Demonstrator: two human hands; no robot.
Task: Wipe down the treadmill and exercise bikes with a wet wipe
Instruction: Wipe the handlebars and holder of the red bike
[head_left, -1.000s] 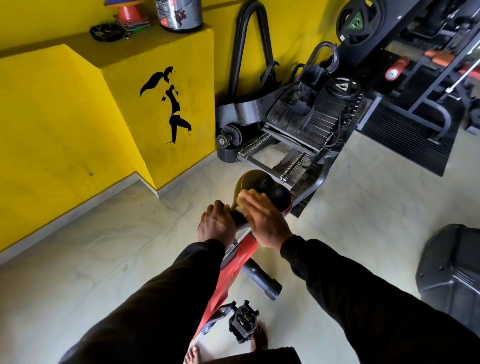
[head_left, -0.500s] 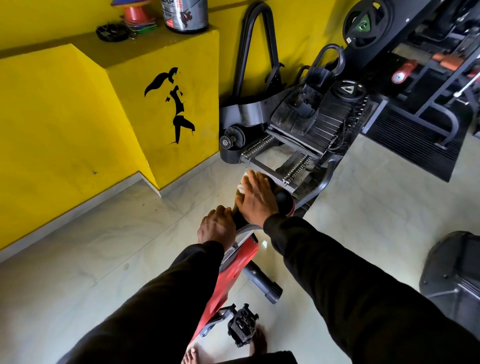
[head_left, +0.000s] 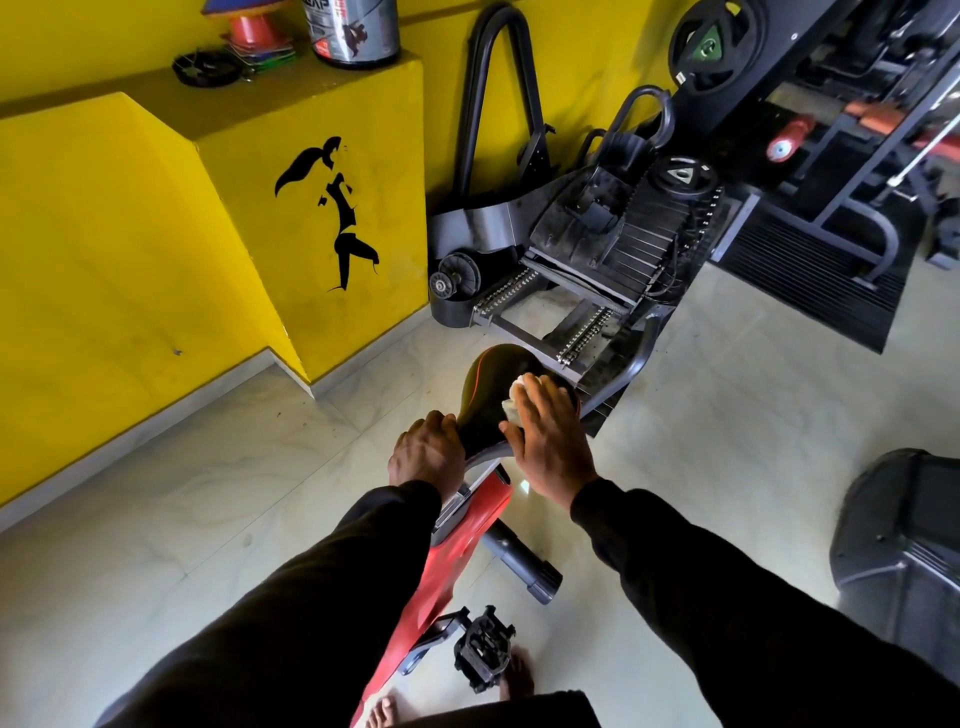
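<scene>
Black, with a thin red line round its edge, the bike saddle (head_left: 491, 395) sits at the middle of the view, and everything else is placed from it. On its right half lies the right hand (head_left: 550, 439), fingers straight and spread, palm down, pressing a crumpled white wet wipe (head_left: 519, 397) flat against the saddle top; the wipe shows only past the fingertips and beside the thumb. At the saddle's narrow near end the left hand (head_left: 428, 457) grips the nose with its fingers curled over it. Both arms come up from the bottom edge in dark sleeves. Directly below the saddle the red bike frame (head_left: 467, 545) slopes down towards the viewer, with a dark grey cross tube (head_left: 519, 564) sticking out to its right and a black pedal (head_left: 483, 647) lower still, just beside a bare foot (head_left: 517, 675) on the pale tiled floor (head_left: 182, 519). Beyond the saddle, near the wall, stands a dusty black and grey machine (head_left: 587, 244) with metal rails and chain-like strips. Left of the saddle rises a yellow stepped wall (head_left: 130, 260) bearing a black painted figure (head_left: 337, 213); on its ledge stand a silver tub (head_left: 350, 31) and a red cone (head_left: 257, 26). To the far right of the saddle a dark rounded housing (head_left: 904, 545) shows at the frame edge.
</scene>
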